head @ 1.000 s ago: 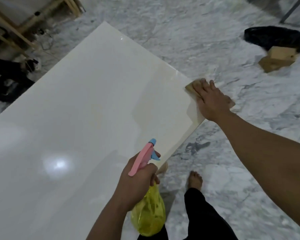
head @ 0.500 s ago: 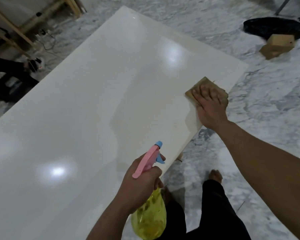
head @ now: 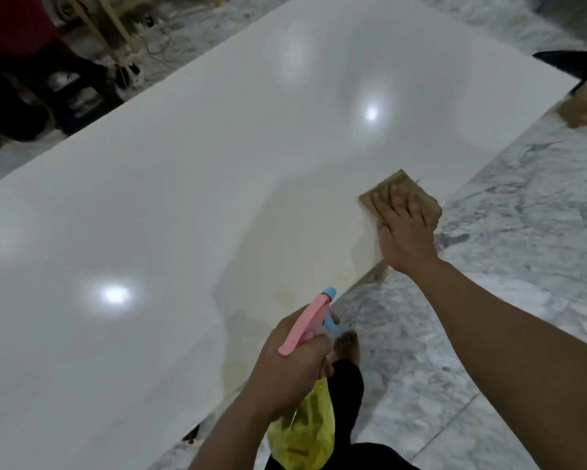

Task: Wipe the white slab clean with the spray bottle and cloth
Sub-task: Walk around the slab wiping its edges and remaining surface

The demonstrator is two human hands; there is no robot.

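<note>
The big, shiny white slab (head: 190,184) fills more of the view than before. The left hand (head: 290,362) is wrapped tight around the yellow plastic spray bottle (head: 304,432) — pink top, blue tip — over the near edge. The right hand (head: 404,228), now further in, lies flat with spread fingers on the brown square cloth (head: 392,184) on the slab's right edge.

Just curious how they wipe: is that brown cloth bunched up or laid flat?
Flat. The cloth lies spread as a squarish pad near the slab edge, the right hand pressing on it.

yellow bottle (head: 304,432), tan cloth (head: 402,191)
</note>
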